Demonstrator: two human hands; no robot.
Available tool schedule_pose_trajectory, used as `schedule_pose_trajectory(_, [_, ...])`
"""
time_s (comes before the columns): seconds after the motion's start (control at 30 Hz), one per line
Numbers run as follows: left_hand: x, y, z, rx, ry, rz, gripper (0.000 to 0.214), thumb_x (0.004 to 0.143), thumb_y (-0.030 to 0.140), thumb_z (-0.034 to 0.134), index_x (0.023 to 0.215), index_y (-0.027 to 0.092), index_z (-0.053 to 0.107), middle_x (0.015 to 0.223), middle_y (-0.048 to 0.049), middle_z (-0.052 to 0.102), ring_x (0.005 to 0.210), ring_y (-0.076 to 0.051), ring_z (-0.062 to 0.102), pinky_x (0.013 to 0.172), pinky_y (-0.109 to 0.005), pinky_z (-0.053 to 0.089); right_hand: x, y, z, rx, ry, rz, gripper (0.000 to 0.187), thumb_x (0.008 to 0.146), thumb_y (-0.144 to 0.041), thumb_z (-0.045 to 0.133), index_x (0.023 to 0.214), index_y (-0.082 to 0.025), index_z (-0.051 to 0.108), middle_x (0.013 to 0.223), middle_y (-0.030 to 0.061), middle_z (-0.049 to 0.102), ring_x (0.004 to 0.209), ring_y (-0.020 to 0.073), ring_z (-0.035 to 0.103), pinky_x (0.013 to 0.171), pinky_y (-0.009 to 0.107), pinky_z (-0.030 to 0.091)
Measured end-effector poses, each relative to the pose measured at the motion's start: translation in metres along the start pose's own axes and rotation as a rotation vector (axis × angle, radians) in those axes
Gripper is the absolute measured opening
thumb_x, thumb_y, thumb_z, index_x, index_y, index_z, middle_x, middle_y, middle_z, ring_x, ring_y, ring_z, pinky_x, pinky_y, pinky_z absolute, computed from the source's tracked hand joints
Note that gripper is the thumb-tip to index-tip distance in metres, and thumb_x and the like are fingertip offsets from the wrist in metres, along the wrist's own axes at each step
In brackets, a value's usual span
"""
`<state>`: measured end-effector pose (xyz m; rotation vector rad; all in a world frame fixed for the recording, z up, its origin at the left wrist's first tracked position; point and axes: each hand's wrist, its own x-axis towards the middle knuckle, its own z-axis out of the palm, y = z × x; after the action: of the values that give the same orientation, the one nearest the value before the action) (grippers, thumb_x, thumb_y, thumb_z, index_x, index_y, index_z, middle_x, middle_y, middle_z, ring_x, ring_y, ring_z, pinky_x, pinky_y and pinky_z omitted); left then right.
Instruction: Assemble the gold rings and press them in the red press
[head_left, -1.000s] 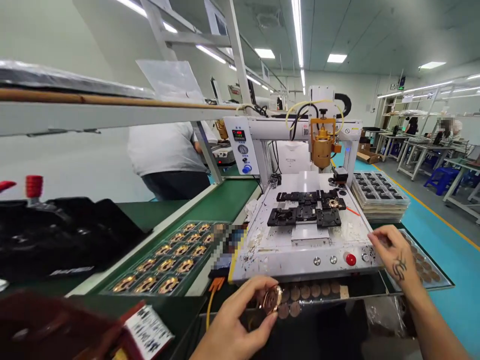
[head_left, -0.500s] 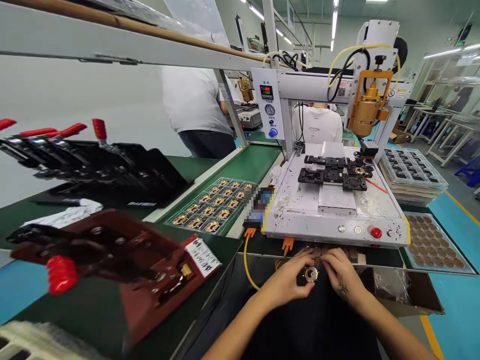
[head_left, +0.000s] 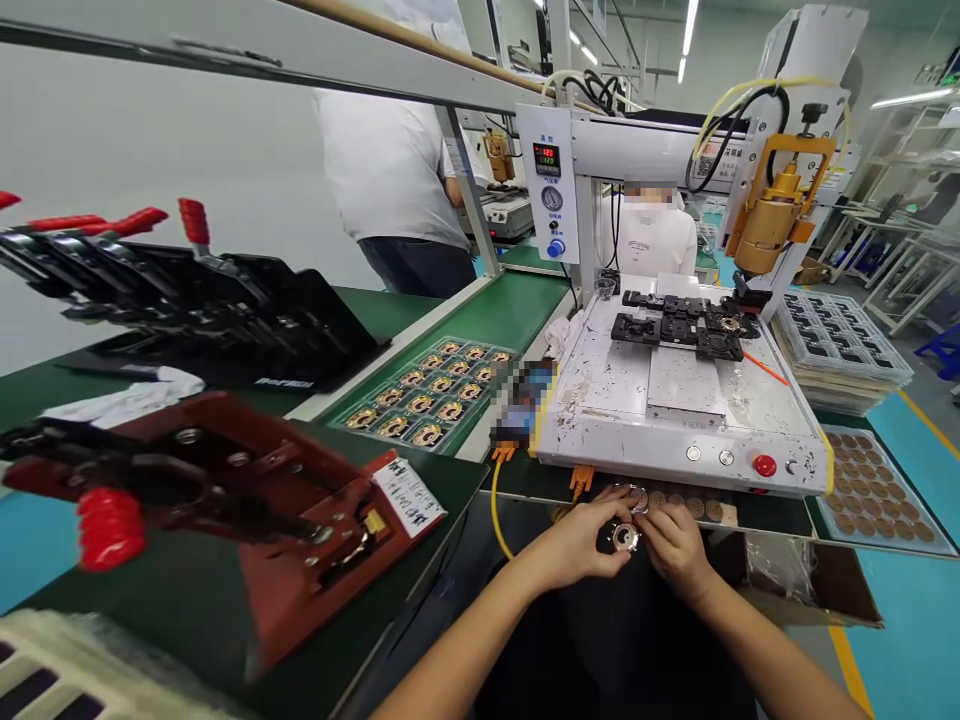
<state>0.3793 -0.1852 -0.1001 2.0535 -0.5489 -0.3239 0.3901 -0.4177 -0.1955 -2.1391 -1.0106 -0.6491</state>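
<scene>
Low in the middle of the head view, my left hand [head_left: 574, 545] is closed around a small round metal watch case [head_left: 625, 538], thumb below and fingers above. The case has a shiny rim and a pale centre. My right hand [head_left: 679, 552] is just to its right, fingers bent and pressed together, tips close to the case. Whatever those tips may hold is hidden. By the fingertips of both hands, a shiny-rimmed disc [head_left: 637, 498] shows at the table edge. Several brown discs [head_left: 696, 508] lie in a row to the right of it.
A white dispensing machine [head_left: 622, 430] with a black fixture [head_left: 679, 325] stands ahead. A tray of gold round parts [head_left: 420, 400] lies left, near a red-brown clamp press [head_left: 300, 500]. At right are a tray of brown discs [head_left: 874, 485] and stacked trays [head_left: 844, 335]. A person [head_left: 390, 180] stands behind.
The head view has shifted slightly. My left hand keeps the watch case; my right hand's fingers have come closer to it and curled lower. The shiny-rimmed disc shows more clearly.
</scene>
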Motion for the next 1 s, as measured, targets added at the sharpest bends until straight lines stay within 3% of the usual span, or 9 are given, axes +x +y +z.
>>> schedule_pose_trajectory(0.17, [-0.001,0.003,0.006,-0.002,0.034,-0.005,0.033,0.077,0.016,0.077,0.108,0.022,0.072,0.149,-0.0151,0.069,0.153,-0.033,0.049,0.127,-0.048,0.036,-0.011,-0.016,-0.02,0.116,0.006,0.024,0.022,0.105,-0.021,0.058,0.108,-0.029,0.079,0.091,0.0066,0.079,0.083,0.0245,0.071,0.074,0.04,0.057])
schedule_pose_trajectory(0.27, [-0.001,0.003,0.016,0.027,0.099,0.002,0.03,0.076,0.015,0.077,0.103,0.022,0.069,0.146,-0.0143,0.071,0.152,-0.034,0.05,0.132,-0.054,0.023,-0.005,-0.028,-0.053,0.143,0.054,0.205,0.015,0.106,-0.021,0.058,0.107,-0.026,0.072,0.099,0.0097,0.077,0.092,0.026,0.072,0.083,0.042,0.059])
schedule_pose_trajectory(0.37, [0.0,0.007,0.029,0.074,0.182,0.026,0.029,0.073,0.012,0.077,0.098,0.023,0.067,0.136,-0.012,0.076,0.151,-0.037,0.051,0.133,-0.064,0.01,0.009,-0.036,-0.085,0.203,0.066,0.415,0.012,0.11,-0.025,0.052,0.107,-0.024,0.063,0.086,0.0054,0.072,0.077,0.021,0.071,0.07,0.033,0.06])
schedule_pose_trajectory(0.43, [-0.003,0.015,0.035,0.05,0.252,0.05,0.03,0.072,0.011,0.077,0.099,0.023,0.069,0.14,-0.0126,0.073,0.15,-0.038,0.051,0.132,-0.064,0.017,0.02,-0.042,-0.101,0.371,0.045,0.607,0.015,0.11,-0.035,0.054,0.104,-0.025,0.062,0.076,0.0004,0.066,0.063,0.017,0.065,0.058,0.028,0.055])
schedule_pose_trajectory(0.5, [-0.009,0.027,0.039,-0.067,0.303,0.031,0.032,0.076,0.014,0.076,0.107,0.023,0.07,0.137,-0.0122,0.074,0.138,-0.035,0.062,0.124,-0.058,0.038,0.029,-0.049,-0.11,0.584,0.032,0.783,0.026,0.106,-0.049,0.059,0.103,-0.024,0.066,0.077,-0.0003,0.064,0.057,0.0144,0.059,0.052,0.027,0.051])
schedule_pose_trajectory(0.57, [-0.018,0.04,0.042,-0.299,0.312,-0.048,0.033,0.083,0.02,0.076,0.115,0.023,0.069,0.118,-0.009,0.079,0.112,-0.027,0.074,0.106,-0.045,0.056,0.036,-0.058,-0.114,0.705,0.032,0.869,0.036,0.1,-0.058,0.066,0.107,-0.023,0.071,0.078,-0.0001,0.064,0.055,0.0131,0.055,0.05,0.026,0.048])
schedule_pose_trajectory(0.7, [-0.037,0.061,0.045,-0.866,0.306,-0.197,0.045,0.077,0.028,0.091,0.113,0.02,0.066,0.094,-0.002,0.075,0.084,-0.018,0.075,0.081,-0.03,0.062,0.047,-0.075,-0.113,0.765,0.003,0.921,0.043,0.091,-0.062,0.076,0.108,-0.022,0.077,0.074,0.0006,0.067,0.052,0.0129,0.055,0.05,0.028,0.048])
schedule_pose_trajectory(0.87, [-0.054,0.071,0.045,-1.137,0.37,-0.313,0.056,0.069,0.025,0.101,0.115,0.018,0.068,0.104,-0.007,0.081,0.099,-0.025,0.081,0.093,-0.036,0.064,0.055,-0.079,-0.106,0.845,-0.026,0.993,0.044,0.08,-0.062,0.087,0.088,-0.021,0.074,0.067,0.0013,0.071,0.048,0.0135,0.057,0.048,0.029,0.051])
schedule_pose_trajectory(1.0, [-0.061,0.078,0.045,-1.226,0.418,-0.337,0.062,0.077,0.031,0.097,0.131,0.016,0.07,0.124,-0.0162,0.081,0.114,-0.032,0.079,0.105,-0.045,0.061,0.053,-0.076,-0.104,0.898,-0.074,1.024,0.041,0.081,-0.058,0.088,0.085,-0.021,0.071,0.056,-0.0029,0.063,0.046,0.0145,0.058,0.049,0.029,0.052])
